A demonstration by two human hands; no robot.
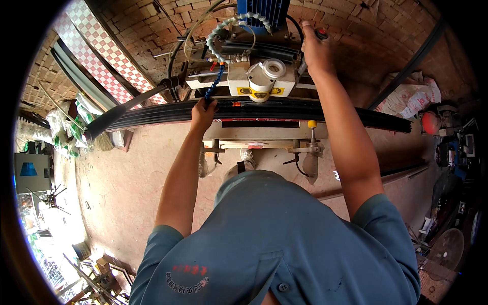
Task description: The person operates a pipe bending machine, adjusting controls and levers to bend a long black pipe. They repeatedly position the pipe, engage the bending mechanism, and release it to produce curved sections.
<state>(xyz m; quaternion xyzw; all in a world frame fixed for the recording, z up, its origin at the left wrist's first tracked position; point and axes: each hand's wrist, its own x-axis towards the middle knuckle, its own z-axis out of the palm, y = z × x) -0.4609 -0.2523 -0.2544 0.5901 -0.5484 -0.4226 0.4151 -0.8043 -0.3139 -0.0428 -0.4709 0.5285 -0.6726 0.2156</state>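
My right hand (318, 55) is raised at the far side of the machine, closed round a lever handle with a red button (321, 33) at its top. My left hand (202, 115) is closed on a bundle of long black bars (162, 113), beside the lower end of a blue segmented hose (215, 84); its fingertips are partly hidden. The bars lie crosswise in front of a white cutting-machine head (239, 76) with yellow warning labels. On top of that head sits a white ring, like a tape roll (274, 68). The blade is not visible.
A blue finned motor (262, 15) stands behind the machine head. Two clamp cylinders (311, 161) hang at the front of the bed. A thick grey bar (122, 109) slants in at left. A white sack (412, 96) and a round fan (446, 253) are at right.
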